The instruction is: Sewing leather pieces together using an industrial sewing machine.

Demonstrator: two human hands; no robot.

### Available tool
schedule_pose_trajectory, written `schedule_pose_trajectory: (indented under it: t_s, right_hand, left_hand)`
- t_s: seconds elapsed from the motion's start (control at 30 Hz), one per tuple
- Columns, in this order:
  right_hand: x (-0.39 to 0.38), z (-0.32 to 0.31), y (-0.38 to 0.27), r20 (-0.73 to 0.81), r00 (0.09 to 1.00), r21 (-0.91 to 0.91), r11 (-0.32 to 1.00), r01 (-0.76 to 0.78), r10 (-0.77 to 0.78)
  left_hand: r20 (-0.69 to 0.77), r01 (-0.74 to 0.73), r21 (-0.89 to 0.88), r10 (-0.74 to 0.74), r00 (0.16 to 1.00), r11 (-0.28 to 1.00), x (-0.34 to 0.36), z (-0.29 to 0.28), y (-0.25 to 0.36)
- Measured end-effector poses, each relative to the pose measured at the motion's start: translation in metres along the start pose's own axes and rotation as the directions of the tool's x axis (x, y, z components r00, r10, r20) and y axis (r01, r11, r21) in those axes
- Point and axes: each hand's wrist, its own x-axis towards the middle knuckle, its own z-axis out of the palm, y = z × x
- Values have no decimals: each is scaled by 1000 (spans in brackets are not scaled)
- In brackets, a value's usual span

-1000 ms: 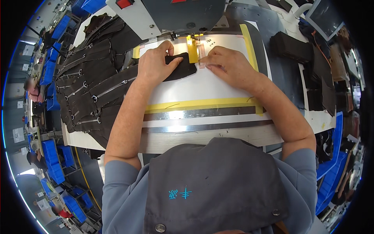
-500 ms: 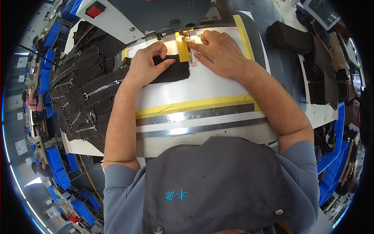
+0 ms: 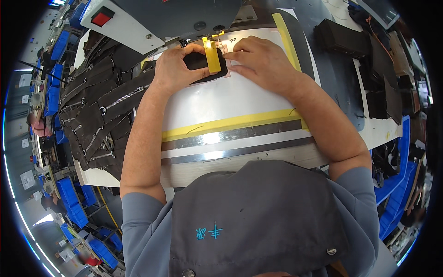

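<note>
My left hand [image 3: 173,69] holds a black fabric piece [image 3: 196,62] at the sewing machine, its index finger and thumb arched across opposite edges. The piece reaches the yellow guide [image 3: 211,57] under the machine head [image 3: 194,16]. My right hand [image 3: 258,62] has its thumb and index finger apart just right of the guide, other fingers bent, beside narrow pink-edged strips [image 3: 227,75]; whether it touches the fabric is unclear. A white work sheet [image 3: 221,99] edged with yellow tape lies under both hands.
Black fabric pieces with zippers [image 3: 97,124] are heaped at the left. Stacked black pieces [image 3: 341,41] lie at the right, with a monitor [image 3: 380,11] beyond and blue bins [image 3: 392,212] below. Other people [image 3: 41,129] and rows of blue bins line the far left.
My left thumb has moved rightward to the yellow guide along the fabric's lower edge. My right hand has shifted up slightly, its index finger and thumb more separated. The whole view has shifted somewhat.
</note>
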Motion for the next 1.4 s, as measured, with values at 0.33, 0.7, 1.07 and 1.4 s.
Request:
schedule_pose_trajectory:
  t_s: [0.33,0.7,1.07,1.4]
  right_hand:
    - [7,-3,16,-37,966,-384,889,-250,256]
    - [8,12,3,13,1000,-38,999,-27,28]
    - [15,14,-2,63,984,-66,984,-164,168]
    - [14,23,0,-69,986,-85,983,-160,155]
  left_hand:
    - [-120,-126,-55,118,986,991,9,9,-21]
    - [-121,-147,-166,127,984,975,15,10,-22]
    - [-111,-119,-108,107,988,987,13,13,-24]
    - [-129,-139,-58,130,983,989,13,14,-26]
